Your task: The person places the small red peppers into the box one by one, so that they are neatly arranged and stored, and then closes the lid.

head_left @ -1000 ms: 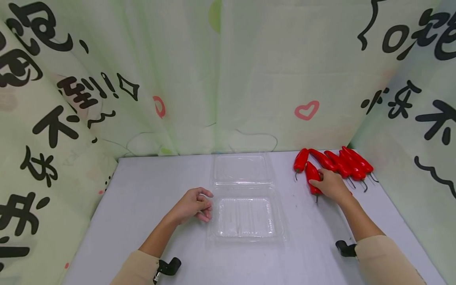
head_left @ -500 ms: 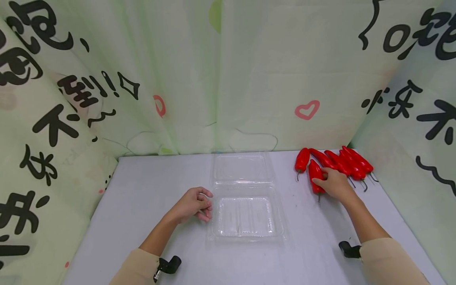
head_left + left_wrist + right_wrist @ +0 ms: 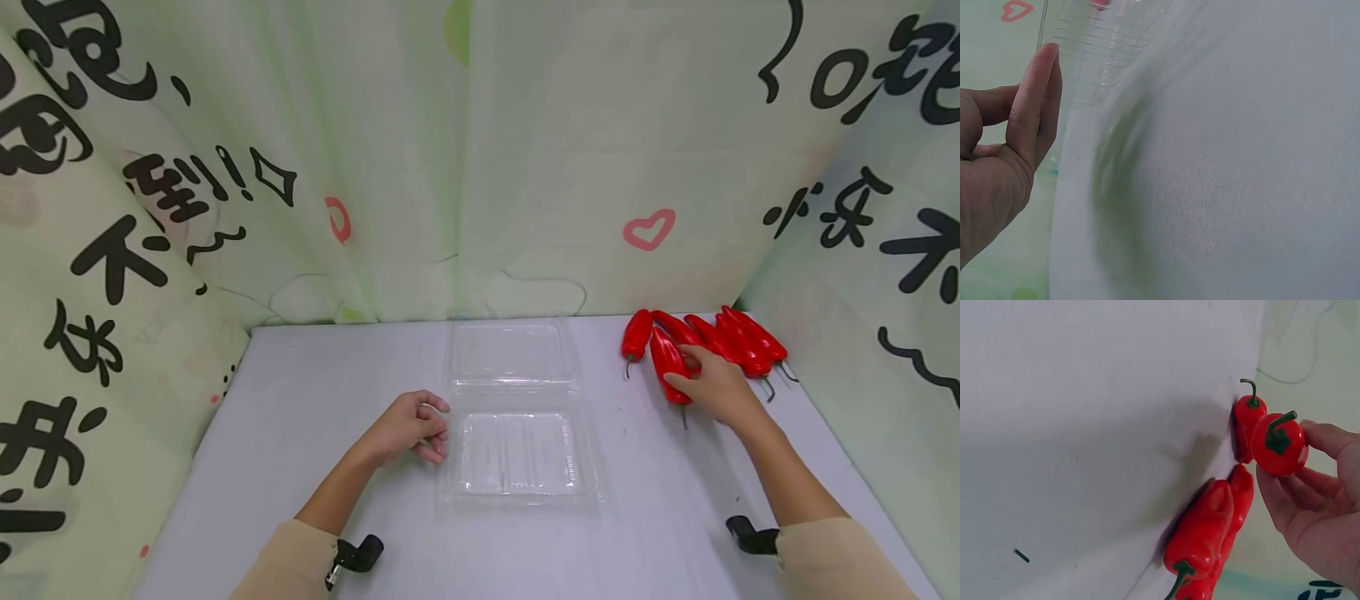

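In the head view my right hand (image 3: 716, 387) grips a red pepper (image 3: 666, 362) between thumb and fingers at the right of the table. The right wrist view shows this pepper (image 3: 1272, 457) with its green stem end toward the camera, raised beside the other peppers. An open clear plastic container (image 3: 517, 492) lies mid-table, its lid (image 3: 510, 350) folded back toward the curtain. My left hand (image 3: 408, 429) is at the container's left edge with loosely bent fingers. From the left wrist camera, that hand's fingers (image 3: 1025, 112) look extended along the container's side (image 3: 1107, 59).
Several more red peppers (image 3: 750, 342) lie grouped at the back right corner, with a single pepper (image 3: 637, 333) at their left. A printed curtain (image 3: 540, 167) rises behind the white table (image 3: 300, 392) and along both sides. Wrist cameras (image 3: 360, 554) hang below both sleeves.
My right hand has shifted slightly right with the pepper, whose tip has swung a little to the left. The left hand and the container stay in place.
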Demonstrator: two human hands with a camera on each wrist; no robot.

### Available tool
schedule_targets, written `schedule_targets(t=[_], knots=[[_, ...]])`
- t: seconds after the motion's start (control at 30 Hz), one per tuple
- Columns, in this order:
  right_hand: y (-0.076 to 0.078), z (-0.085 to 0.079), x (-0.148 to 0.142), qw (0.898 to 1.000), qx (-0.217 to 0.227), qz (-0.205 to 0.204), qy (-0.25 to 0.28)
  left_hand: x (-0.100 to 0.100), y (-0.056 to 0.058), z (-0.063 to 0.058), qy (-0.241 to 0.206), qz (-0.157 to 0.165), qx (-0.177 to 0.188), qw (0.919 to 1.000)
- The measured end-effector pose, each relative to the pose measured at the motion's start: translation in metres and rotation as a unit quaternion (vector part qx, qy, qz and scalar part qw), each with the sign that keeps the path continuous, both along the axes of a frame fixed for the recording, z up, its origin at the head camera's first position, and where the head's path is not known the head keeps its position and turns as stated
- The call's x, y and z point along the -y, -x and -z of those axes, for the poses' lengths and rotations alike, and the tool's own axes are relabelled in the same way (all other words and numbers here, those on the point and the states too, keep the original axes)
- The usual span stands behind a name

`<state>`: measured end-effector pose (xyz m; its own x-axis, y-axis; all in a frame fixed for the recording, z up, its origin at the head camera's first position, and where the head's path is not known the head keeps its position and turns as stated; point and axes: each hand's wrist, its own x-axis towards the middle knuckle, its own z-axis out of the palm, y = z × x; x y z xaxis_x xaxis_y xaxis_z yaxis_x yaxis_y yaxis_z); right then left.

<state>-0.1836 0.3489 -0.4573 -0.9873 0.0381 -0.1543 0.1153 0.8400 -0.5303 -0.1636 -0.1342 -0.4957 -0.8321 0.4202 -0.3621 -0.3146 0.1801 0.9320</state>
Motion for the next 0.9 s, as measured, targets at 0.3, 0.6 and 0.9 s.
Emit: schedule_targets(t=[0.3, 0.6, 0.9], knots=[[-0.008, -0.016, 0.013, 0.998, -0.042, -0.044, 0.003, -0.001, 0.003, -0.002, 0.012, 0.001, -0.005, 0.9999], [-0.010, -0.028, 0.036, 0.993, -0.073, -0.093, 0.003, -0.001, 0.003, -0.001, 0.014, 0.002, -0.002, 0.9999], [-0.012, -0.034, 0.061, 0.988, -0.064, -0.139, 0.009, 0.000, 0.002, -0.001, 0.013, -0.002, 0.004, 0.9999]])
